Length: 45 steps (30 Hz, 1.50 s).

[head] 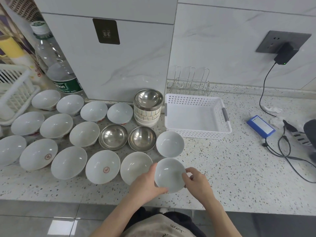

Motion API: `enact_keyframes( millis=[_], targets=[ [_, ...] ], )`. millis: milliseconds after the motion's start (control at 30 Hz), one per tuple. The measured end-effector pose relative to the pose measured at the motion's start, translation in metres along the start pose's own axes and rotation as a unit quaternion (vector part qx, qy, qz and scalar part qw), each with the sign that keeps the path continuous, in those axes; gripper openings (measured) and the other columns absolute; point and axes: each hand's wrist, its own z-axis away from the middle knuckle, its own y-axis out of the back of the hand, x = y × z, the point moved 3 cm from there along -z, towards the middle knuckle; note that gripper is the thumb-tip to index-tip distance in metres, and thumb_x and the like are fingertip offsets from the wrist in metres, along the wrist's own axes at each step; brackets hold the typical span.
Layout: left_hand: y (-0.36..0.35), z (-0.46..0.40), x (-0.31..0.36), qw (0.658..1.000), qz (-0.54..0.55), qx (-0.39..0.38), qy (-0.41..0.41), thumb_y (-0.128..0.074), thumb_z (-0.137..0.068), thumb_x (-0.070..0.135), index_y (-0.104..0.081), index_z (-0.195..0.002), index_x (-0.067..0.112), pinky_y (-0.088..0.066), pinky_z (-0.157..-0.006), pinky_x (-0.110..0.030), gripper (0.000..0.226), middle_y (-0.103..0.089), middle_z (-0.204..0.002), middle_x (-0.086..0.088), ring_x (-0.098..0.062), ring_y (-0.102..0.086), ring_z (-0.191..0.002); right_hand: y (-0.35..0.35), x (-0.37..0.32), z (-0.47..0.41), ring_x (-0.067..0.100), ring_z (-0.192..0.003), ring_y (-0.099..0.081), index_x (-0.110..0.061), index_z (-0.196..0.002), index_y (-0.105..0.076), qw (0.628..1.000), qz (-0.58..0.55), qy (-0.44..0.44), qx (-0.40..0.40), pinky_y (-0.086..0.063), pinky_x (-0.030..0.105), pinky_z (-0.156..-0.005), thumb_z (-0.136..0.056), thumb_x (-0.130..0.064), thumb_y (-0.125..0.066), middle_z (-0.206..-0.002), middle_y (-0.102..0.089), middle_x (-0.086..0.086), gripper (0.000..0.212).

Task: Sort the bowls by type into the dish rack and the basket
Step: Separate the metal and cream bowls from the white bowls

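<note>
A small plain white bowl point(168, 175) sits at the counter's front, right of the rows. My left hand point(145, 184) grips its left rim and my right hand point(198, 183) grips its right rim. A matching small white bowl point(170, 144) stands just behind it. Several larger white bowls point(102, 165) fill the counter to the left in rows. Two steel bowls point(113, 136) rest side by side in the middle. A third steel bowl point(148, 98) tops a stack of striped bowls point(147, 117). The white perforated basket point(196, 115) is empty, and the wire dish rack point(191, 82) stands behind it.
A large water bottle point(56, 65) and a white plastic rack point(15, 93) occupy the far left. A blue battery pack point(260, 126), black cables point(282, 151) and a plugged-in charger point(283, 54) lie at the right. The counter edge runs just below my hands.
</note>
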Motion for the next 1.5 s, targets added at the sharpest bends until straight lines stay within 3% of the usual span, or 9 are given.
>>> enact_keyframes(
  millis=[167, 267, 467, 567, 733, 933, 1100, 1267, 1500],
  targets=[
    [0.037, -0.01, -0.006, 0.997, 0.075, 0.027, -0.01, -0.054, -0.089, 0.057, -0.018, -0.154, 0.031, -0.051, -0.076, -0.022, 0.079, -0.074, -0.078, 0.007, 0.004, -0.066, -0.073, 0.021, -0.018, -0.006, 0.005, -0.033, -0.04, -0.025, -0.11, -0.063, 0.996, 0.025, -0.003, 0.089, -0.029, 0.02, -0.04, -0.095, -0.042, -0.05, -0.039, -0.046, -0.006, 0.026],
    [0.075, -0.028, -0.006, 0.988, 0.131, 0.074, -0.016, -0.053, -0.094, 0.051, -0.028, -0.151, 0.026, -0.043, -0.068, -0.017, 0.068, -0.072, -0.066, 0.019, 0.015, -0.06, -0.066, 0.028, -0.046, -0.017, 0.015, -0.052, -0.059, -0.027, -0.108, -0.063, 0.996, 0.008, 0.005, 0.093, -0.041, 0.026, -0.048, -0.095, -0.039, -0.05, -0.061, -0.067, 0.005, 0.022],
    [0.164, -0.087, 0.005, 0.97, 0.18, 0.165, -0.001, -0.051, -0.088, 0.059, -0.033, -0.146, 0.026, -0.048, -0.061, -0.028, 0.07, -0.072, -0.064, 0.017, -0.001, -0.063, -0.058, 0.024, -0.109, -0.045, 0.019, -0.075, -0.064, -0.025, -0.103, -0.065, 0.993, -0.044, 0.031, 0.103, -0.05, 0.033, -0.066, -0.094, -0.032, -0.051, -0.077, -0.07, -0.001, 0.018],
    [0.197, -0.116, 0.014, 0.974, 0.141, 0.172, 0.034, -0.046, -0.083, 0.066, -0.031, -0.149, 0.018, -0.05, -0.082, -0.038, 0.083, -0.076, -0.068, 0.01, -0.012, -0.066, -0.09, 0.022, -0.132, -0.056, 0.016, -0.08, -0.063, -0.025, -0.106, -0.065, 0.992, -0.05, 0.04, 0.108, -0.045, 0.029, -0.065, -0.094, -0.031, -0.051, -0.073, -0.071, -0.005, 0.019],
    [0.214, -0.146, 0.029, 0.981, 0.09, 0.16, 0.066, -0.052, -0.081, 0.061, -0.038, -0.14, 0.012, -0.034, -0.058, -0.03, 0.078, -0.07, -0.051, 0.009, -0.003, -0.052, -0.067, 0.017, -0.146, -0.056, 0.005, -0.075, -0.062, -0.03, -0.103, -0.064, 0.99, -0.062, 0.043, 0.116, -0.041, 0.024, -0.06, -0.094, -0.03, -0.051, -0.067, -0.07, -0.008, 0.016],
    [0.211, -0.166, 0.029, 0.991, 0.051, 0.118, 0.026, -0.058, -0.083, 0.042, -0.054, -0.119, 0.013, -0.055, -0.083, -0.035, 0.047, -0.074, -0.062, 0.004, -0.01, -0.073, -0.066, 0.002, -0.125, -0.041, 0.002, -0.07, -0.062, -0.029, -0.101, -0.064, 0.992, -0.061, 0.009, 0.108, -0.041, 0.02, -0.057, -0.094, -0.029, -0.051, -0.067, -0.07, -0.008, 0.015],
    [0.218, -0.17, 0.033, 0.983, 0.136, 0.123, 0.006, -0.059, -0.079, 0.029, -0.052, -0.108, 0.018, -0.055, -0.077, -0.036, 0.032, -0.074, -0.082, 0.002, -0.015, -0.074, -0.063, -0.004, -0.12, -0.037, -0.001, -0.063, -0.061, -0.036, -0.091, -0.063, 0.992, -0.055, -0.006, 0.109, -0.04, 0.02, -0.054, -0.093, -0.031, -0.05, -0.061, -0.068, -0.01, 0.013],
    [0.231, -0.147, 0.046, 0.961, 0.26, 0.095, -0.019, -0.055, -0.091, 0.012, -0.051, -0.097, 0.026, -0.029, -0.029, -0.014, 0.017, -0.069, -0.08, -0.008, -0.008, -0.059, -0.034, -0.002, -0.133, -0.049, -0.001, -0.069, -0.061, -0.031, -0.099, -0.064, 0.991, -0.07, -0.007, 0.113, -0.041, 0.021, -0.057, -0.093, -0.027, -0.05, -0.061, -0.068, -0.012, 0.016],
    [0.247, -0.111, 0.018, 0.9, 0.43, 0.06, -0.032, -0.05, -0.095, 0.009, -0.058, -0.103, 0.015, -0.016, -0.032, -0.013, 0.013, -0.068, -0.064, -0.008, -0.005, -0.049, -0.034, 0.005, -0.163, -0.078, 0.001, -0.07, -0.06, -0.023, -0.119, -0.063, 0.987, -0.114, -0.009, 0.115, -0.042, 0.025, -0.061, -0.093, -0.031, -0.05, -0.064, -0.071, -0.011, 0.031]
  ],
)
